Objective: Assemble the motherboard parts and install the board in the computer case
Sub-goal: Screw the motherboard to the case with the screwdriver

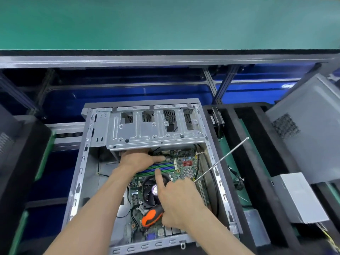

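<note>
With the motherboard (165, 183) lying inside the case (88, 157), my left hand (136, 159) flat on its far edge and my right hand (180, 201) gripping the screwdriver (152, 216), 1 finger pointing – a slip could gouge the board – or snag the fan (152, 190).

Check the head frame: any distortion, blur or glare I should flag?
Head view: wide-angle bowing bends the green bench edge; periphery soft, right-side grey case smeared; motherboard reasonably sharp; mild sheen on the drive cage, nothing blown out.
</note>
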The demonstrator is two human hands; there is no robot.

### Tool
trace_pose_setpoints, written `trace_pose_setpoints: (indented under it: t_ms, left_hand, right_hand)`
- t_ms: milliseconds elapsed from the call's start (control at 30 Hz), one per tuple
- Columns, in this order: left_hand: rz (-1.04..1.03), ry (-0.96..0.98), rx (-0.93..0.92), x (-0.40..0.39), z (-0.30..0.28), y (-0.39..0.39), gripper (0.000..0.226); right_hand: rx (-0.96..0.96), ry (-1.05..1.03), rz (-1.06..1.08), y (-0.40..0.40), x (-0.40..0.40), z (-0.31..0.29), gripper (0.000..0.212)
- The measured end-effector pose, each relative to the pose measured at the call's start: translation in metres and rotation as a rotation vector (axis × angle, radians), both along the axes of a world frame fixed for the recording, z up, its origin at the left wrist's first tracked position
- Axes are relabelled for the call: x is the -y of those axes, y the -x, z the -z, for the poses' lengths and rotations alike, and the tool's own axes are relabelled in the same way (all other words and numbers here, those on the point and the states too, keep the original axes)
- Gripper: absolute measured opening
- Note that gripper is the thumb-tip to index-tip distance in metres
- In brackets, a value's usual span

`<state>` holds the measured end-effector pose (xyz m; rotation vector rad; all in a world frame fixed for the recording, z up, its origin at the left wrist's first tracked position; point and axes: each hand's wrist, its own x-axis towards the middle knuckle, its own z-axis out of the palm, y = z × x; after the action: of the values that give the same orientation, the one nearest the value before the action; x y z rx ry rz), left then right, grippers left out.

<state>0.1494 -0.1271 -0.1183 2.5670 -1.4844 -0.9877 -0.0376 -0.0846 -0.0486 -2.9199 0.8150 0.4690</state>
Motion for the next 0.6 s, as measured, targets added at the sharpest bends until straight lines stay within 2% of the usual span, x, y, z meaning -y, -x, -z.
trace_pose_setpoints:
  t_ms: [100,300,433,600]
  left_hand:
    - [0.081,0.017,0.058,0.002,-0.003,0.003,0.109]
    - [0.225,-0.011,0.148,-0.001,0.0,0.004,0.066]
    - [0.221,0.128,0.242,0.0,0.003,0.006,0.076]
    - [0.2,0.112,0.199,0.002,0.009,0.005,0.071]
  right_hand:
    - [0.001,0.017,-0.002,-0.003,-0.002,-0.001,0.105]
    - [-0.034,-0.001,0.056,-0.006,-0.001,-0.001,0.097]
    - [-0.064,-0.005,0.052,-0.006,0.001,-0.002,0.098]
    - [-0.063,-0.024,0.053,-0.006,0.001,-0.002,0.101]
